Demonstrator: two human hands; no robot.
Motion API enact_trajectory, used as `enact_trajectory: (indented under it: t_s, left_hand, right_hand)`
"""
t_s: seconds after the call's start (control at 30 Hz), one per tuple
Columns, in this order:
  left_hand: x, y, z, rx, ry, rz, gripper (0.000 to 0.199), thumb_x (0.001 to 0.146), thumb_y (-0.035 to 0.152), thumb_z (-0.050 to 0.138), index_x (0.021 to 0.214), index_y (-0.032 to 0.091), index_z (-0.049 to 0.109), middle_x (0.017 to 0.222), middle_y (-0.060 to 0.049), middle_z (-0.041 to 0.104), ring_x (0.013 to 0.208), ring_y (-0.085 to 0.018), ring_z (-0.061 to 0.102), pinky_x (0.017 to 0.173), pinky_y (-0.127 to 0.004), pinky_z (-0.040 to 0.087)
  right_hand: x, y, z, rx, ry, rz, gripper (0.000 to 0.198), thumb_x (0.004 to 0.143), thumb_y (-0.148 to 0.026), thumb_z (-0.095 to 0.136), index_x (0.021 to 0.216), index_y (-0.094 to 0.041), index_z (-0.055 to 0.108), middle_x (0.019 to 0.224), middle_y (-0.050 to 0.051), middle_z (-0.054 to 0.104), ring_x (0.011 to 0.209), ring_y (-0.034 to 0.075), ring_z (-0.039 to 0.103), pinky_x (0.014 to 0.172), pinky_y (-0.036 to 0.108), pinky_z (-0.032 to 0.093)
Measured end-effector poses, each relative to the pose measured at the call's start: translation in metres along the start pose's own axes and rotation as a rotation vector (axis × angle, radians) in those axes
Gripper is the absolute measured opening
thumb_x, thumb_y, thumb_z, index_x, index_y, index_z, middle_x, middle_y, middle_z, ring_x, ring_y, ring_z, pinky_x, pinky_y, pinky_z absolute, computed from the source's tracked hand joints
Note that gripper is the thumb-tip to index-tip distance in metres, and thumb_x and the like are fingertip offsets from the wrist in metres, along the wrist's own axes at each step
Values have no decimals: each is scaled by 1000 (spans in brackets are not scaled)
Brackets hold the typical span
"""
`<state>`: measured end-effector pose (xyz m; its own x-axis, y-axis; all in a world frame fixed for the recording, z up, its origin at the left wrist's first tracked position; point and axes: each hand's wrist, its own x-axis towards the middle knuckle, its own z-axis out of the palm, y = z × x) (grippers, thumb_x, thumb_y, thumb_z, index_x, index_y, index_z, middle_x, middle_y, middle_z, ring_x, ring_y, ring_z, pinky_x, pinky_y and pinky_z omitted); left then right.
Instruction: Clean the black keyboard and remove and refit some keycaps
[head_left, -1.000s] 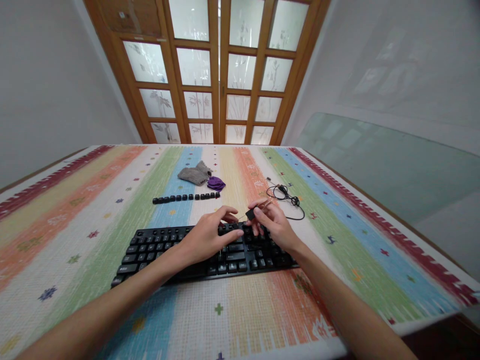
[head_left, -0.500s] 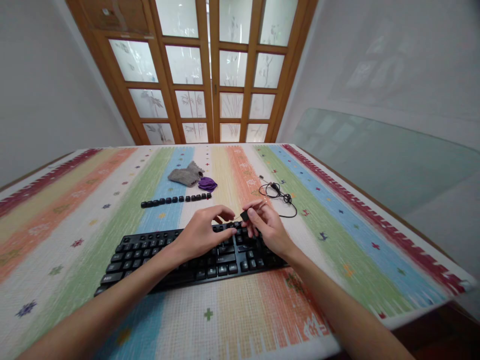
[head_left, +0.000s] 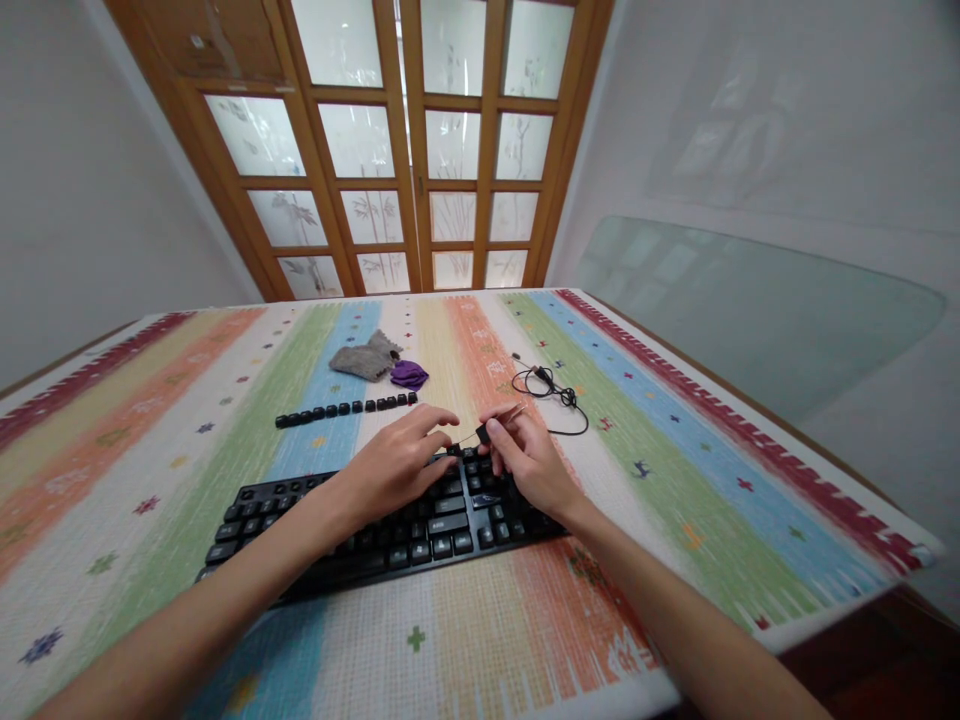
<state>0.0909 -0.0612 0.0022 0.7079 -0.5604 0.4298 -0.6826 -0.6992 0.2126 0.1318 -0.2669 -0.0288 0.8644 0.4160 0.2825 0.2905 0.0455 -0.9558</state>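
A black keyboard (head_left: 442, 525) lies across the cloth at a slight slant, its top-left keys bare of caps. Over its upper edge is my left hand (head_left: 401, 455), palm down, thumb and forefinger apart near the top-row keys. My right hand (head_left: 525, 450) pinches a keycap puller (head_left: 483, 434), a small black piece with thin wire sticking out on both sides. One wire end reaches toward the top row between my hands. Beyond the keyboard, several black keycaps (head_left: 343, 409) stand in a line. My fingers hide part of the top row.
A grey cloth (head_left: 364, 358) and a crumpled purple cloth (head_left: 409, 375) lie behind the keycaps. To the right, a coiled black cable (head_left: 559, 390) rests on the striped tablecloth (head_left: 660, 480). Wooden glazed doors (head_left: 412, 150) stand past the table's far edge.
The whole view has shifted slightly. My left thumb and fingers have drawn back a little from the puller's wire, while my right hand keeps its pinch on the puller above the top row.
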Motion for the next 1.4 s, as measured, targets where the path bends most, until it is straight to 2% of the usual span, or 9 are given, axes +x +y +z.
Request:
enact_trajectory:
  t_s: [0.1,0.2,0.3,0.47,0.63,0.9,1.27,1.4]
  left_hand:
    - [5,-6,-5,76,-25,75,15,94,22,49,90,16,62,122,-13,60,115,-24,55,96,-44,50]
    - [12,-21,-10,100,19,92,14,93,24,50,89,16,61,123,-14,59,116,-24,54,98,-43,49]
    - [21,-46,-12,130,32,48,13,91,25,54,86,16,62,120,-14,59,116,-25,52,99,-44,48]
    - [34,-89,-6,211,-50,-24,10,85,22,55,81,17,63,115,-12,59,112,-26,52,96,-45,48]
    - [42,-115,8,271,-128,-40,9,81,23,56,80,16,64,112,-12,60,107,-26,53,94,-43,47]
    - [45,-128,19,316,-216,-61,11,81,21,53,76,17,62,108,-12,61,103,-25,53,91,-39,47]
    - [45,-132,24,309,-199,-74,8,79,23,57,78,17,62,105,-12,62,103,-26,53,91,-39,46]
    - [44,-135,25,322,-213,-64,13,81,23,54,81,16,64,107,-11,62,104,-25,53,92,-38,46]
  right_hand:
    - [1,3,-1,-35,56,-8,33,93,-51,50,100,-19,54,69,-2,59,48,10,53,48,23,42]
    - [2,5,-1,-39,117,-21,31,93,-49,51,99,-19,53,67,-2,58,49,10,54,48,24,42]
    - [2,6,-1,-37,134,-21,31,93,-49,51,98,-19,53,67,-3,58,48,10,53,47,24,42]
    - [1,7,0,-67,133,-19,32,94,-50,50,97,-19,55,68,-2,58,47,10,52,48,24,43]
    - [0,5,1,-78,128,-18,32,94,-50,49,97,-19,56,69,-1,59,51,12,55,50,25,44]
    - [-3,0,4,-120,97,-23,29,95,-47,49,95,-19,56,70,0,59,56,13,56,51,25,42]
    - [-4,1,4,-149,75,-36,28,96,-44,48,98,-18,57,72,1,60,59,13,57,55,25,43]
    - [-4,0,5,-155,73,-52,28,96,-44,48,95,-17,57,71,1,60,60,13,57,57,25,44]
